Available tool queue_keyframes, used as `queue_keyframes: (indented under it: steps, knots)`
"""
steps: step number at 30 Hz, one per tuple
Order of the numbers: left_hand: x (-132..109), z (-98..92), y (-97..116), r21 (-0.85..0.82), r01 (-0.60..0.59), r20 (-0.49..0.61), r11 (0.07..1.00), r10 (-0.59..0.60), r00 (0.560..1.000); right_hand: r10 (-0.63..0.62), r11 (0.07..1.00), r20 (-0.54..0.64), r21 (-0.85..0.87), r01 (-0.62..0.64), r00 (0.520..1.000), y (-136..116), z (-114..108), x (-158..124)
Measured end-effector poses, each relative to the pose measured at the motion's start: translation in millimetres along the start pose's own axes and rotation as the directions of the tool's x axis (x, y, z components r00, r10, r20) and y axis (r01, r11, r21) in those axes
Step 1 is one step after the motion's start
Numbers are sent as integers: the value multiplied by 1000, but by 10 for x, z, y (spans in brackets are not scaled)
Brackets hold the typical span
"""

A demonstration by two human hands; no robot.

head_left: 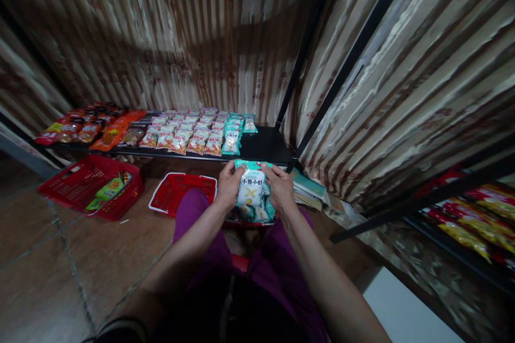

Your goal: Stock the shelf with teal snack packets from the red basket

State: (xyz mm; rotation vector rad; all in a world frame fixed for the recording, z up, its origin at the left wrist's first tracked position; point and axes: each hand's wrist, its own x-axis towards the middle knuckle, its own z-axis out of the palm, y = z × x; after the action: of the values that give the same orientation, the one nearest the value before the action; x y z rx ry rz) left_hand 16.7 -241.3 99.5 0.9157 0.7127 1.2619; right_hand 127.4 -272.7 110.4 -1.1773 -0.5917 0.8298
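Note:
Between my two hands is a teal-and-white snack bag (pixel 251 185), pinched at its upper corners and facing me. My left hand (pixel 229 185) grips its left side and my right hand (pixel 280 185) its right side, thumbs on the front. Just below it, more teal snack bags (pixel 259 214) lie in a red basket between my knees, partly hidden by the held bag. Ahead on the low black shelf (pixel 265 144), several matching teal bags (pixel 232 139) stand at the right end of the row of snacks.
White-and-orange snack bags (pixel 179 140) fill the shelf's middle, with orange packets (pixel 110 131) farther left. Red baskets (pixel 139 187) (pixel 164 201) stand on the floor at left. Books (pixel 308 185) lie by the shelf post. Red-and-yellow packets (pixel 466 225) sit on a right-hand shelf.

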Motion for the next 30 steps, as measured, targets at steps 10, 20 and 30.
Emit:
queue_keyframes:
  steps: [10, 20, 30]
  knots:
    - [-47, -127, 190, 73, 209, 164, 975, -219, 962, 79, 995, -101, 74, -72, 992, 72, -7, 212]
    - [-37, -94, 95, 89, 262, 174, 961, -274, 946, 122, 992, -115, 28, -119, 986, 109, 30, 285]
    - [245, -112, -66, -105, 211, -40, 972, -216, 976, 230, 971, 96, -94, -222, 968, 119, -126, 19]
